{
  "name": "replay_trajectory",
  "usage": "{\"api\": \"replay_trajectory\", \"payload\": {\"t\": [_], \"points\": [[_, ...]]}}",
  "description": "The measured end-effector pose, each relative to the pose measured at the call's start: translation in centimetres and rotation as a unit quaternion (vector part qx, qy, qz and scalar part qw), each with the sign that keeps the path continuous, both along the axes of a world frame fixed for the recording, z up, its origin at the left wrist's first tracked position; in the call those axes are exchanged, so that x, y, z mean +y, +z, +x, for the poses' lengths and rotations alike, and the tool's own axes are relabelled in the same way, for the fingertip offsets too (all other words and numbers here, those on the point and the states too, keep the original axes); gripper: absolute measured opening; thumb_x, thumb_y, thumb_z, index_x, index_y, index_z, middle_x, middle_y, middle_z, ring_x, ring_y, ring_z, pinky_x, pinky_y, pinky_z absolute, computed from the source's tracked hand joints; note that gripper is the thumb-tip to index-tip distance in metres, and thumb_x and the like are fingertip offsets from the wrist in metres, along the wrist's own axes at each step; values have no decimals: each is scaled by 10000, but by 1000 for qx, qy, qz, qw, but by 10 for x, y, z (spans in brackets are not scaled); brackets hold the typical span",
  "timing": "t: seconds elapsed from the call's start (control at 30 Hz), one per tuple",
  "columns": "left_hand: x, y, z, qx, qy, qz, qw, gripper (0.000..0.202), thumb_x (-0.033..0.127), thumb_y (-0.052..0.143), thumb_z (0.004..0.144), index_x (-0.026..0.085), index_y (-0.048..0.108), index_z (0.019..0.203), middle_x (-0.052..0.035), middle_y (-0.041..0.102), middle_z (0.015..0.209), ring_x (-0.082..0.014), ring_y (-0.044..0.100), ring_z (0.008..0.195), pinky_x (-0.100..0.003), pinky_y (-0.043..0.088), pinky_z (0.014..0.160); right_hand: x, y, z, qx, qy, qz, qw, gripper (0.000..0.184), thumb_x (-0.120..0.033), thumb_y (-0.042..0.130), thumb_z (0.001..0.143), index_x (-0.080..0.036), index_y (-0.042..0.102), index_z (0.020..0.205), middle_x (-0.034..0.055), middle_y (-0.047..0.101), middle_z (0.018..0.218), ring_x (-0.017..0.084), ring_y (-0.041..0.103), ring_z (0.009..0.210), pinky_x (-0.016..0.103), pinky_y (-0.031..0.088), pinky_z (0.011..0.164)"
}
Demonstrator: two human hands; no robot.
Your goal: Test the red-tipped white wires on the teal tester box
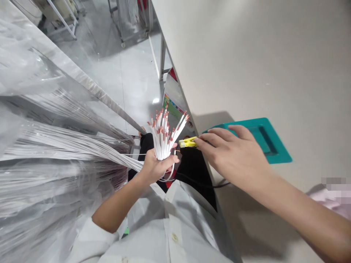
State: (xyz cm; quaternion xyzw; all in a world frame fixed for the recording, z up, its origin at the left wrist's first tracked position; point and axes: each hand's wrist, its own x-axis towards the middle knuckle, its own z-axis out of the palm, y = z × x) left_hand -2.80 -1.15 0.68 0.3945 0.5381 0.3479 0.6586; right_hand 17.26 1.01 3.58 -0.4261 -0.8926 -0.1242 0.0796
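My left hand (157, 166) is wrapped round a thick bundle of white wires (163, 146). The bare copper-coloured ends fan out above my fist. A few loose wires loop below it, and one short end sticks out to the right near the yellow tool. My right hand (233, 153) reaches over the table edge, its fingertips closed on a small yellow clip-like tool (188, 142) with a pale tip pointing at the bundle. The thumb is hidden. Partly under this hand lies a teal tray-like piece (276, 153) with a recessed slot.
A pale table (260, 65) fills the right side. More bundles of white wires (68, 140), partly in clear plastic, hang over a rail (109, 104) at left. A black cable (216, 185) runs by the table edge. Metal carts (120, 25) stand on the floor beyond.
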Motion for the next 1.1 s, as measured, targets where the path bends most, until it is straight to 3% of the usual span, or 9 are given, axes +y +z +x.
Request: {"api": "replay_trajectory", "payload": {"t": [0.07,0.23,0.47,0.67,0.87,1.1], "points": [[5,2,4,-7,18,-12,1000,475,237,699,650,99,629,1099,1,604,591,-72,475,462,-229,390,497,3,0,0,-5,-7,-14,1000,241,-124,399,863,-218,621,852,55,691,846,244,574,840,412,331,782],[13,-2,10,-40,42,-4,998,527,284,735,627,116,629,1116,-24,660,660,-68,479,457,-231,396,490,10,-4,-2,14,-39,-30,999,233,-146,457,841,-141,586,1035,104,693,893,269,585,862,449,333,838],[18,-10,17,-48,55,0,997,506,280,748,619,129,643,1090,-20,659,658,-65,484,475,-210,401,467,22,-6,0,32,-16,-67,997,165,-133,454,804,-196,596,749,99,686,785,303,578,947,505,330,871],[20,-17,22,-16,63,11,998,433,244,751,601,121,671,1008,-5,627,646,-86,501,510,-211,429,452,23,-8,1,57,-15,-77,995,202,-116,425,801,-222,561,697,90,670,720,313,582,954,566,318,886],[23,-22,22,24,45,40,998,388,254,746,611,122,680,970,-4,621,645,-89,494,472,-233,428,459,24,-7,3,34,-8,-82,996,114,-199,490,818,-195,600,848,119,682,869,337,576,974,617,250,932],[22,-19,19,30,63,34,997,366,245,743,613,131,683,955,19,596,596,-87,481,469,-235,414,482,24,-14,3,15,-8,-66,998,299,-315,561,818,-180,581,1084,121,685,916,326,572,977,614,249,946]]}}
